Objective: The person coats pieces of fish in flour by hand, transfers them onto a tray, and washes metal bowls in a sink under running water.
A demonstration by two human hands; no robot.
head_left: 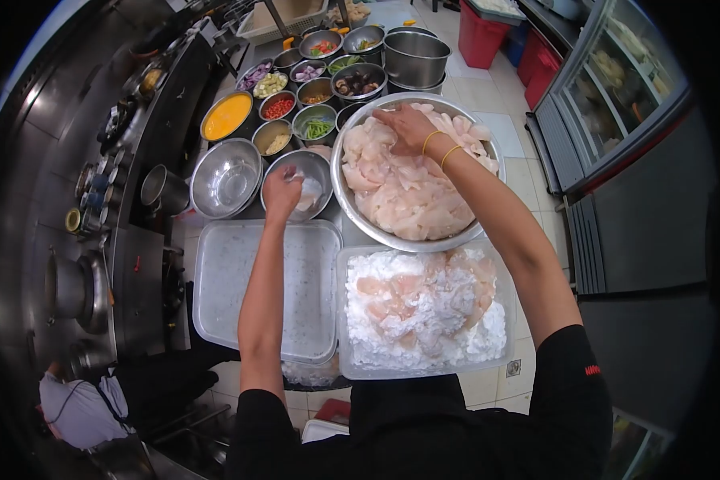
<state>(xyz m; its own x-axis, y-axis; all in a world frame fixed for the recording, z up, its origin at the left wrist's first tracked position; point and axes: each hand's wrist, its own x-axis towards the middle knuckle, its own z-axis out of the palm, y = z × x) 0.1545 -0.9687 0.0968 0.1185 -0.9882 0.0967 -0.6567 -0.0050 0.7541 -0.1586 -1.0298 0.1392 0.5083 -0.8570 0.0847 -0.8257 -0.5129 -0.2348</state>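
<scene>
A large metal bowl (392, 237) at centre right is heaped with pale raw meat pieces (412, 192). My right hand (406, 130) rests on the heap near the bowl's upper part, its fingers partly spread. My left hand (282, 190) is over a smaller metal bowl (322, 172), fingers curled; what they hold, if anything, is hidden. Something whitish lies in that bowl beside the fingers. Below the large bowl, a clear tub (510, 320) contains white powder (376, 332) with meat pieces on top. Left of it lies a translucent tray or lid (224, 280).
Small bowls of chopped vegetables (280, 106), a bowl of orange liquid (227, 117), an empty metal bowl (226, 178) and a tall pot (416, 60) stand beyond. Stoves line the left; a glass-door fridge (624, 72) is at right. Another person (84, 412) is at lower left.
</scene>
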